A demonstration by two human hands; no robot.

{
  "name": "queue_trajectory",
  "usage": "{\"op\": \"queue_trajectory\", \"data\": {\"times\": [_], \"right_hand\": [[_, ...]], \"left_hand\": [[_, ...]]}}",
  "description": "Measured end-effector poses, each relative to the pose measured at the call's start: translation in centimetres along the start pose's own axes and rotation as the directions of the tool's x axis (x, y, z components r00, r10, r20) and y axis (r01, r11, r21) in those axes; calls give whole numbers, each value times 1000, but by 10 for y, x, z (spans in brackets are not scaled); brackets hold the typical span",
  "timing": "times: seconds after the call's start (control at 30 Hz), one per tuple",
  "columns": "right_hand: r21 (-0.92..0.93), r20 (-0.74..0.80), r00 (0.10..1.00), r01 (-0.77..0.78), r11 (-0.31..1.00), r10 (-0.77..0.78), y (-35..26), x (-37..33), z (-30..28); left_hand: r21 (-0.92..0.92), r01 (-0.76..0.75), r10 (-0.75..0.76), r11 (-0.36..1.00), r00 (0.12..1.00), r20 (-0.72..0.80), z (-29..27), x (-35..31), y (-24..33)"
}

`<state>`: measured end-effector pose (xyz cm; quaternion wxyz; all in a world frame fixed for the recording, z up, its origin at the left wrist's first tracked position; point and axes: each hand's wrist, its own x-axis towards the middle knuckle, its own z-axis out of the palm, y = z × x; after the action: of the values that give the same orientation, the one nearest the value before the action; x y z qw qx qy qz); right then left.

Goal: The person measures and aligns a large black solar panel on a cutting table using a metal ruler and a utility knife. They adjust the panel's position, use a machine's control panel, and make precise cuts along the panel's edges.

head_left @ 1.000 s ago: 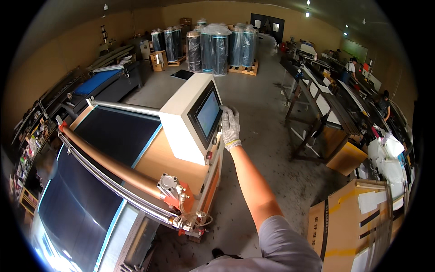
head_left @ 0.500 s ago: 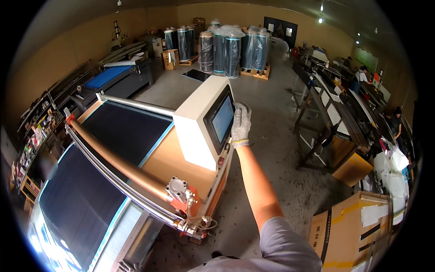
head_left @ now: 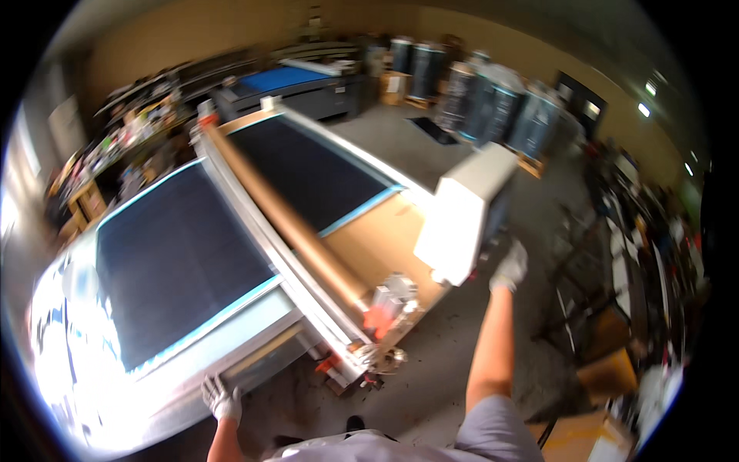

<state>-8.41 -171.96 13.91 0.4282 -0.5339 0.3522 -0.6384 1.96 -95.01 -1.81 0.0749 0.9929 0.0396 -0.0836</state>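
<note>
My left hand (head_left: 221,398), in a pale glove, has its fingers spread at the front edge of a long machine's pale metal table (head_left: 254,316). Whether it presses on that edge I cannot tell. My right hand (head_left: 509,266), gloved too, hangs just right of a white control box (head_left: 462,204); its fingers are smeared by motion. The box's screen side is turned away and dark. A copper-brown roller (head_left: 289,219) spans the machine, with a dark sheet with blue edges (head_left: 188,266) on its left and another dark sheet (head_left: 308,173) on its right. A metal cylinder (head_left: 396,292) sits at the roller's near end.
Wrapped rolls (head_left: 493,100) stand on pallets at the back. Behind the machine is a table with a blue top (head_left: 285,79). Cluttered shelves (head_left: 131,146) line the left, blurred racks (head_left: 616,254) the right. A cardboard box (head_left: 577,439) lies at the lower right.
The view has swung left, so the machine appears farther right. My right hand has come away from the screen, lower and nearer me. My left hand has come fully into view at the table edge.
</note>
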Motion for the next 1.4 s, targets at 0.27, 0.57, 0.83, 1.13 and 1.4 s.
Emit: {"op": "queue_trajectory", "data": {"times": [0.27,0.57,0.83,1.13,1.4], "right_hand": [[-911,339,675,408,51,655,131,-278,-202],[-374,722,9,847,378,692,3,-571,-102],[131,949,-314,286,949,-36,-212,-874,171],[402,866,-449,369,838,-218,-240,-1081,288],[434,864,-443,415,800,-238,-227,-1100,284]], "left_hand": [[-126,-170,154,977,980,-129,-12,3,-30],[-942,-10,-270,334,957,-106,-67,66,-258],[-940,30,-699,-341,660,274,-57,137,-501],[-797,48,-365,-602,871,328,-87,180,-511],[-887,24,-333,-462,922,199,-90,167,-514]]}}
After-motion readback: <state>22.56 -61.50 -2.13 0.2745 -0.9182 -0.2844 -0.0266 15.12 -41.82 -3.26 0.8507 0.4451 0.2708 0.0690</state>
